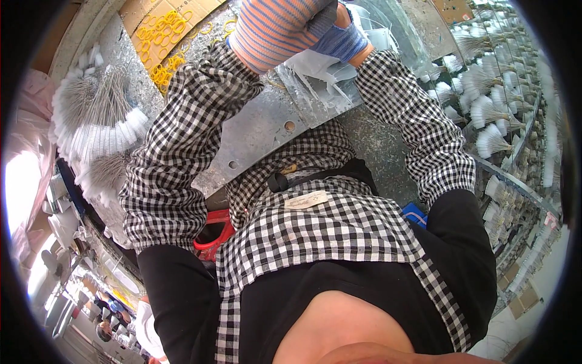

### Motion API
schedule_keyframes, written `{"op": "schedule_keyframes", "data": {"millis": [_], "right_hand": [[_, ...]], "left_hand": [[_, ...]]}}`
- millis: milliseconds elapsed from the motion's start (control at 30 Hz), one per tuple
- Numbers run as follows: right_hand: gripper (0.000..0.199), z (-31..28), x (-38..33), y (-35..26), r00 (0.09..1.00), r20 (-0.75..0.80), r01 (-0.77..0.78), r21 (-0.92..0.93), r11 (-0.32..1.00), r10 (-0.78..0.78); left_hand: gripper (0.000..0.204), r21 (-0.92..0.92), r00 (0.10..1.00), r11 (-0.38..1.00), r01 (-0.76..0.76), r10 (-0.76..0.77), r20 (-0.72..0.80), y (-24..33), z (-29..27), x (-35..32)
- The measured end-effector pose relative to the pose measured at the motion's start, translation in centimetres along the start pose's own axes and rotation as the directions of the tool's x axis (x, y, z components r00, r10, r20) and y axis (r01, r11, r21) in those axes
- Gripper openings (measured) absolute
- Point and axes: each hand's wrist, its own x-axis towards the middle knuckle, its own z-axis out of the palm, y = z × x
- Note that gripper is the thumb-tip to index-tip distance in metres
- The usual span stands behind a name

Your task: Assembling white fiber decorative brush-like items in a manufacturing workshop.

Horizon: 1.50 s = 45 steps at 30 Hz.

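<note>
The left hand (276,30), in an orange-and-blue striped knit glove, was curled closed at the top of the view, though what it pinched could not be told. The right hand (339,36), in a blue knit glove, pressed against it, fingers folded on a bunch of thin white plastic strips (321,67). The strips fanned down and toward the person, long axis running away across the grey metal workbench (260,133). Yellow rubber bands (160,42) lay to the left, bundles of white tags on wires (103,121) further left.

Workshop: metal bench (254,130), bundled white tassels (485,112) everywhere.
</note>
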Motion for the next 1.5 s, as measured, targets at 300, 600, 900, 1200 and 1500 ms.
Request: {"op": "schedule_keyframes", "data": {"millis": [300,600,900,1200,1500], "right_hand": [[0.033,-0.7,0.4,-1.2,0.999,0.041,-0.035,0.198,0.98,0.027],[0.03,-0.4,0.4,-1.6,0.979,-0.074,0.171,-0.204,0.964,-0.19],[0.062,4.0,-0.8,-7.0,0.993,-0.107,0.078,0.212,0.974,-0.056],[0.039,3.7,7.5,-6.2,0.893,0.448,0.048,0.011,0.999,-0.048],[0.023,16.3,16.7,-2.1,0.956,0.275,0.213,-0.433,0.876,-0.097]], "left_hand": [[0.024,0.103,0.995,0.994,0.042,-0.051,0.085,-0.3,-0.5,-0.5],[0.056,0.212,0.86,0.975,-0.071,0.167,-0.483,-1.3,0.5,-1.0],[0.056,-0.409,0.753,0.72,0.561,-0.649,-0.109,4.2,-0.6,-5.7],[0.016,0.726,-0.006,0.688,0.016,-0.726,0.688,5.1,-7.0,-11.9],[0.019,0.636,0.422,0.762,0.123,-0.62,0.661,11.5,-10.4,-8.3]]}}
